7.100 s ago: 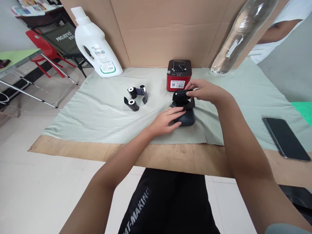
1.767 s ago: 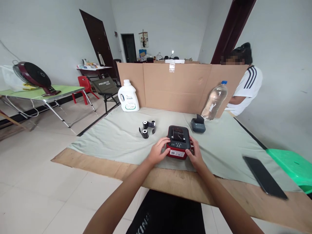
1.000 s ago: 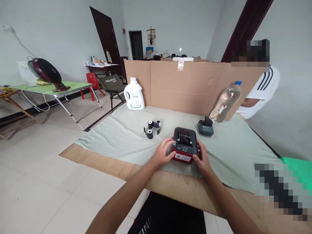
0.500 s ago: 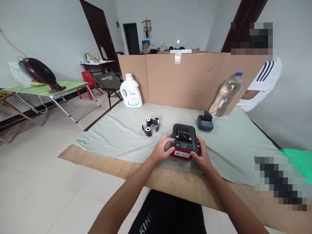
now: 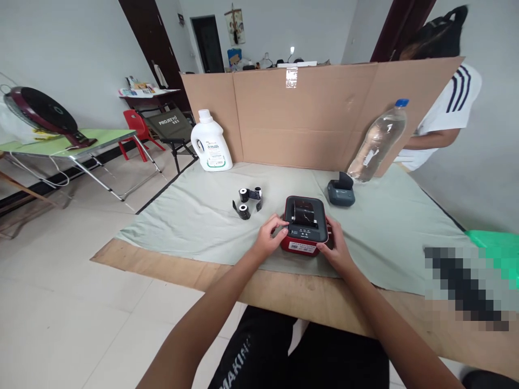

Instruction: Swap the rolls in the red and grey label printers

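Observation:
A red label printer (image 5: 305, 233) with a black top sits on the cloth near the table's front edge, and a dark window shows in its lid. My left hand (image 5: 268, 235) grips its left side, index fingertip at the lid's edge and thumb near the front left corner. My right hand (image 5: 334, 244) is closed around the right side with the thumb on the front right corner; its other fingers are partly hidden behind the printer. To the left lie several small rolls of black tape (image 5: 244, 210), partly unwound. Beyond the printer's right side stands a smaller dark grey printer (image 5: 341, 193) with a raised flap.
A cardboard panel (image 5: 300, 119) stands along the back. Before it are a white detergent jug (image 5: 211, 146) and a leaning clear bottle (image 5: 375, 146). A person (image 5: 450, 108) is behind the panel at right. A green thing (image 5: 492, 240) lies at the table's right end.
The view has tipped down slightly, so the table sits higher in the picture. Both hands keep their hold on the label printer. The person at the back right has moved a little.

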Demonstrator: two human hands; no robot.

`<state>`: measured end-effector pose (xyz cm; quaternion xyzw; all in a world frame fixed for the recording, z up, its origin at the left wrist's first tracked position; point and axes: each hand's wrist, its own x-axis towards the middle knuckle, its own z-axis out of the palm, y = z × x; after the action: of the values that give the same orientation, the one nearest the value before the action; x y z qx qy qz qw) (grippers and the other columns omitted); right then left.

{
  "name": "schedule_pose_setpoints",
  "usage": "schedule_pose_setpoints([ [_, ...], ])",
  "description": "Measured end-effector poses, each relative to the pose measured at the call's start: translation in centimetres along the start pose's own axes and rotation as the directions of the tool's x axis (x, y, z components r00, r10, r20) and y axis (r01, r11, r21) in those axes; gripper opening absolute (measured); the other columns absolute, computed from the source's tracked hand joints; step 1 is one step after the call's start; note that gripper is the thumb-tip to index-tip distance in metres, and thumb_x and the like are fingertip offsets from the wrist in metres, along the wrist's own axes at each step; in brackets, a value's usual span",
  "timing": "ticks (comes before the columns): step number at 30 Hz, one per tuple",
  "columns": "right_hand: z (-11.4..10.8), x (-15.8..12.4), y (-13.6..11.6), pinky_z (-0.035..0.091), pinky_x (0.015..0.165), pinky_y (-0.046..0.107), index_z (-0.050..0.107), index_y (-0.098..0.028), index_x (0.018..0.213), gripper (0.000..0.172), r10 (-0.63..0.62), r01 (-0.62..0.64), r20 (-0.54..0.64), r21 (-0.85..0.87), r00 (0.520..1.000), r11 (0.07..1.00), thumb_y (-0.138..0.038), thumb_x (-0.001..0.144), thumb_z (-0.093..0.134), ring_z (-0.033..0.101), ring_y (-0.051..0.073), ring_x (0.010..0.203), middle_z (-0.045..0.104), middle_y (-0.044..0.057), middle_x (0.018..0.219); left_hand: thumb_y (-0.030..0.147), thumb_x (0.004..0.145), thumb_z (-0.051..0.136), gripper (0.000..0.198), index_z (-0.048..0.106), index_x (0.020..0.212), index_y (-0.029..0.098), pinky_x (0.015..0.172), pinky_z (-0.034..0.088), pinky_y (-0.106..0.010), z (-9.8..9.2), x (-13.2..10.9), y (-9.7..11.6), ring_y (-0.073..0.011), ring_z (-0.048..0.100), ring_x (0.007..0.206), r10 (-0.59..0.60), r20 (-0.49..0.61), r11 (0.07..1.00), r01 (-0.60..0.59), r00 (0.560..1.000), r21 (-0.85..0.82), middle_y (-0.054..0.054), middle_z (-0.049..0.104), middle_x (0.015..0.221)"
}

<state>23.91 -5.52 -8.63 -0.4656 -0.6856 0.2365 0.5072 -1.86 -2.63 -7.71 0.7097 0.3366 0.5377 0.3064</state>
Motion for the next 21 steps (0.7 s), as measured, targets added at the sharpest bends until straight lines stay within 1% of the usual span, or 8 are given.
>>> schedule_pose_setpoints([
  [3, 0.0, -0.1, 0.0, 0.057, 0.098, 0.053, 0.043, -0.024, 0.159, 0.096, 0.009, -0.009, 0.003, 0.006, 1.0, 1.0, -0.081, 0.085, 0.066, 0.058, 0.038, 0.126, 0.052, 0.018, 0.143, 0.065, 0.1, 0.054, 0.051, 0.071, 0.1, 0.017, 0.081, 0.049, -0.035, 0.2, 0.1, -0.2, -0.0184, 0.054, 0.083, -0.015, -0.01, 1.0, 0.015, 1.0, -0.016, -0.002, 0.053, 0.085],
  [8, 0.1, 0.1, 0.0, 0.054, 0.102, 0.054, 0.046, -0.022, 0.157, 0.097, -0.002, 0.002, -0.01, -0.009, 1.0, 1.0, -0.082, 0.084, 0.066, 0.057, 0.038, 0.127, 0.054, 0.019, 0.142, 0.061, 0.1, 0.057, 0.046, 0.072, 0.097, 0.017, 0.081, 0.048, -0.034, 0.2, 0.3, -0.1, -0.0179, 0.053, 0.081, 0.013, -0.038, 0.999, -0.015, 0.999, -0.048, -0.001, 0.051, 0.083],
  [11, 0.1, 0.2, -0.2, 0.054, 0.103, 0.055, 0.047, -0.023, 0.156, 0.095, 0.002, -0.002, -0.024, -0.007, 1.0, 1.0, -0.082, 0.084, 0.067, 0.057, 0.038, 0.126, 0.054, 0.018, 0.14, 0.06, 0.099, 0.059, 0.044, 0.072, 0.097, 0.018, 0.08, 0.046, -0.033, 0.3, 0.3, 0.0, -0.0168, 0.052, 0.08, -0.004, -0.042, 0.997, 0.001, 0.999, -0.073, 0.0, 0.05, 0.082],
  [14, 0.1, -0.1, -0.6, 0.054, 0.101, 0.054, 0.047, -0.023, 0.156, 0.091, 0.03, -0.029, -0.018, 0.027, 0.999, 0.999, -0.076, 0.085, 0.07, 0.058, 0.035, 0.121, 0.053, 0.017, 0.14, 0.058, 0.099, 0.059, 0.041, 0.071, 0.096, 0.019, 0.076, 0.044, -0.031, 0.6, 0.3, 0.1, -0.0153, 0.05, 0.077, -0.048, -0.063, 0.991, 0.04, 0.997, -0.124, 0.001, 0.048, 0.081],
  [17, 0.0, 0.0, -1.0, 0.056, 0.096, 0.051, 0.047, -0.025, 0.156, 0.085, 0.061, -0.061, -0.009, 0.078, 0.998, 0.995, -0.07, 0.087, 0.07, 0.06, 0.033, 0.115, 0.053, 0.016, 0.141, 0.05, 0.099, 0.059, 0.034, 0.07, 0.092, 0.019, 0.075, 0.043, -0.031, 0.9, 0.3, 0.4, -0.0149, 0.049, 0.075, -0.048, -0.088, 0.987, 0.033, 0.995, -0.16, 0.002, 0.048, 0.078],
  [19, -0.2, 0.6, -1.2, 0.056, 0.097, 0.05, 0.049, -0.027, 0.154, 0.078, 0.086, -0.08, -0.042, 0.128, 0.995, 0.989, -0.068, 0.089, 0.066, 0.06, 0.032, 0.117, 0.054, 0.015, 0.141, 0.044, 0.098, 0.06, 0.029, 0.069, 0.087, 0.019, 0.076, 0.043, -0.031, 0.9, 0.5, 0.7, -0.0151, 0.049, 0.074, -0.036, -0.093, 0.986, 0.02, 0.995, -0.167, 0.002, 0.046, 0.076],
  [21, -0.4, 1.6, -1.2, 0.054, 0.103, 0.051, 0.051, -0.028, 0.15, 0.069, 0.127, -0.108, -0.095, 0.181, 0.987, 0.978, -0.064, 0.092, 0.062, 0.06, 0.032, 0.12, 0.056, 0.014, 0.141, 0.039, 0.096, 0.062, 0.024, 0.068, 0.083, 0.019, 0.075, 0.042, -0.031, 0.8, 0.8, 1.0, -0.0151, 0.049, 0.075, -0.049, -0.079, 0.983, 0.034, 0.996, -0.178, 0.001, 0.047, 0.077],
])
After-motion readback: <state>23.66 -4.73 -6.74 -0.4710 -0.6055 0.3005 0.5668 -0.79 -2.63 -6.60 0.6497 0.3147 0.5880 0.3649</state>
